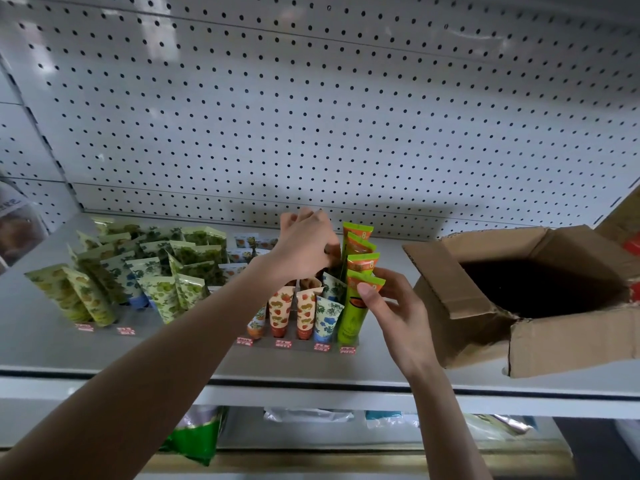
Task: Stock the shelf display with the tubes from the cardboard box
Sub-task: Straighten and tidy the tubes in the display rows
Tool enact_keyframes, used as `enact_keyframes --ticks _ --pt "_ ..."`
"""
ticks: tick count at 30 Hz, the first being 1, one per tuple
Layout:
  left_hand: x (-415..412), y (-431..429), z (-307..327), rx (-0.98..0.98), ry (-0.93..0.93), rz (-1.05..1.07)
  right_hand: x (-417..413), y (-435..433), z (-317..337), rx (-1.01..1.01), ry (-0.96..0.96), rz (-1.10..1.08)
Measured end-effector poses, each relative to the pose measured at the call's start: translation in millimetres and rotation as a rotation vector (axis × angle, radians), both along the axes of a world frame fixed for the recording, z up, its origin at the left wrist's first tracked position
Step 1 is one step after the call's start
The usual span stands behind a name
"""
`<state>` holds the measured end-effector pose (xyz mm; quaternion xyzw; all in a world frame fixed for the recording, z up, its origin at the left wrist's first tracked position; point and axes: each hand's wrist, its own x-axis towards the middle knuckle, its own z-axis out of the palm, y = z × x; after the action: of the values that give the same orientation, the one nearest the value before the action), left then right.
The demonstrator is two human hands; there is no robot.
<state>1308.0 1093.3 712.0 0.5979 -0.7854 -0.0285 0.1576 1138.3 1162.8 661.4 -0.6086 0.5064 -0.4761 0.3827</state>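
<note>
Pinching front green tube [349, 315] with right grip [398, 318], left grip [304, 244] curled, its hold hidden

A retail shop is shown. A white perforated back panel [311, 116] is fitted behind a white display shelf [41, 341], on which small printed tubes [277, 310] are ranked upright in rows, each row marked at the front by a red-and-white label [283, 343]. An opened cardboard box [561, 344] is set on the shelf beside them, and bagged goods [194, 439] are stocked on the tier below.
</note>
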Motion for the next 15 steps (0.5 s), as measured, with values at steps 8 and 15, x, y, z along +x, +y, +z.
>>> enact_keyframes --ticks 8,15 --pt "2.0 2.1 -6.5 -0.069 0.039 -0.012 0.2 -0.8 -1.6 0.001 -0.002 0.005" --pt "3.3 4.4 -4.2 -0.038 0.062 -0.005 1.2 -0.3 -1.9 0.012 0.003 0.013"
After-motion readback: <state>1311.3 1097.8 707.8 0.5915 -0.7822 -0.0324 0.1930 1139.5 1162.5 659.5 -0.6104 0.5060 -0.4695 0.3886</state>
